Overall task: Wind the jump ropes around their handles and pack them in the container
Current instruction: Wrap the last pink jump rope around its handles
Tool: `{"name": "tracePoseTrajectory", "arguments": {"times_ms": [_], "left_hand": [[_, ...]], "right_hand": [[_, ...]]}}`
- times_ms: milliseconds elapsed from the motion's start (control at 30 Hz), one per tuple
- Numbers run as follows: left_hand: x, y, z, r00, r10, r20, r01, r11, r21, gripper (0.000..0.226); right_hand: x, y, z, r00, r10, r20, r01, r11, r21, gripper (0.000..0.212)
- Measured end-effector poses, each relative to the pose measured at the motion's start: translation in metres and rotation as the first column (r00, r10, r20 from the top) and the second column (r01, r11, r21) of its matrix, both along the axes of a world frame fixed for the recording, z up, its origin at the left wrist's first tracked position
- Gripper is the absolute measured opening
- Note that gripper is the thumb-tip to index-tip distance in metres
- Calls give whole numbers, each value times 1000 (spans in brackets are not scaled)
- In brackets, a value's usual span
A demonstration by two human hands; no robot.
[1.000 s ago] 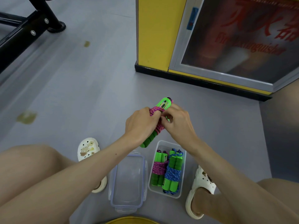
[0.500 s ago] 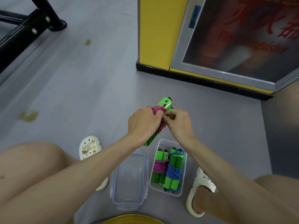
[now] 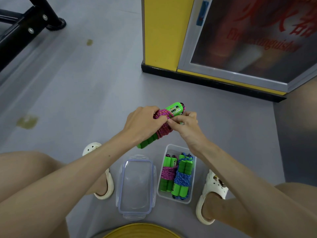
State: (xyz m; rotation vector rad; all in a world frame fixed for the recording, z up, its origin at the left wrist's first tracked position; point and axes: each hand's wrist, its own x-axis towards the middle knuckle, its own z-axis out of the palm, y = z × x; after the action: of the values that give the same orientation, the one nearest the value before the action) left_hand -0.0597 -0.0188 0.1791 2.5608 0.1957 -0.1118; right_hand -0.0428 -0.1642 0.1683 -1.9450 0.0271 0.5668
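Pink jump rope (image 3: 163,128) gripped by left hand (image 3: 142,122) and right hand (image 3: 186,125); two packed ropes (image 3: 169,174) (image 3: 182,180) fill one container (image 3: 193,189).

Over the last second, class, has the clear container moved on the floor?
No. The container still lies just right of the lid, same narrow gap.
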Motion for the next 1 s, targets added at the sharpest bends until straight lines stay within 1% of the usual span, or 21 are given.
{"name": "tracePoseTrajectory", "arguments": {"times_ms": [67, 200, 333, 433, 500, 567, 600, 667, 700, 767, 800, 867, 933, 967, 1000], "left_hand": [[-2, 2, 2, 1000, -5, 0, 5, 1000, -28, 28], [-5, 5, 2, 998, -48, 28, 49, 999, -20, 30], [-7, 9, 3, 999, -35, 39, 36, 999, -28, 48], [-7, 10, 3, 999, -6, 38, 7, 999, -42, 45], [-8, 9, 2, 1000, 16, 22, -16, 999, -43, 34], [-7, 6, 1, 998, 61, 1, -61, 997, -42, 28], [-7, 5, 1, 996, 92, -20, -93, 994, -52, 28], [-5, -1, 1, 986, 150, -71, -154, 986, -69, 29], [-3, -3, 0, 981, 171, -89, -177, 982, -67, 30], [0, -6, -1, 970, 216, -111, -225, 972, -73, 32], [0, -7, -2, 964, 239, -119, -250, 964, -87, 33], [0, -8, -3, 959, 256, -117, -267, 960, -88, 34], [0, -8, -3, 967, 233, -102, -241, 968, -68, 35], [-1, -9, -3, 970, 216, -108, -225, 971, -79, 34], [-2, -8, -3, 974, 196, -118, -208, 972, -105, 34]], "right_hand": [[-1, 1, 2, 1000, -6, 1, 6, 1000, 16, 12], [-5, 5, 0, 1000, -25, 8, 25, 999, 22, 17], [-4, 8, -2, 998, -58, 9, 58, 997, 50, 18], [-4, 9, -1, 1000, 10, 27, -10, 1000, -10, 17], [-4, 10, 1, 996, 55, 69, -50, 997, -62, 12], [-2, 12, 1, 979, 110, 174, -83, 985, -154, 4], [-1, 13, 0, 955, 152, 256, -94, 970, -226, 7], [-1, 15, 0, 887, 223, 405, -71, 931, -358, 13], [-1, 16, 1, 856, 239, 459, -40, 915, -402, 13], [-1, 18, 5, 820, 263, 508, 3, 886, -463, 10], [-1, 19, 8, 817, 294, 496, 9, 853, -521, 10], [0, 22, 12, 806, 417, 420, -3, 713, -701, 8], [1, 23, 13, 771, 532, 352, -28, 580, -814, 15], [2, 22, 12, 761, 561, 327, -42, 545, -837, 17], [2, 21, 12, 764, 566, 311, -54, 536, -843, 18]]}}
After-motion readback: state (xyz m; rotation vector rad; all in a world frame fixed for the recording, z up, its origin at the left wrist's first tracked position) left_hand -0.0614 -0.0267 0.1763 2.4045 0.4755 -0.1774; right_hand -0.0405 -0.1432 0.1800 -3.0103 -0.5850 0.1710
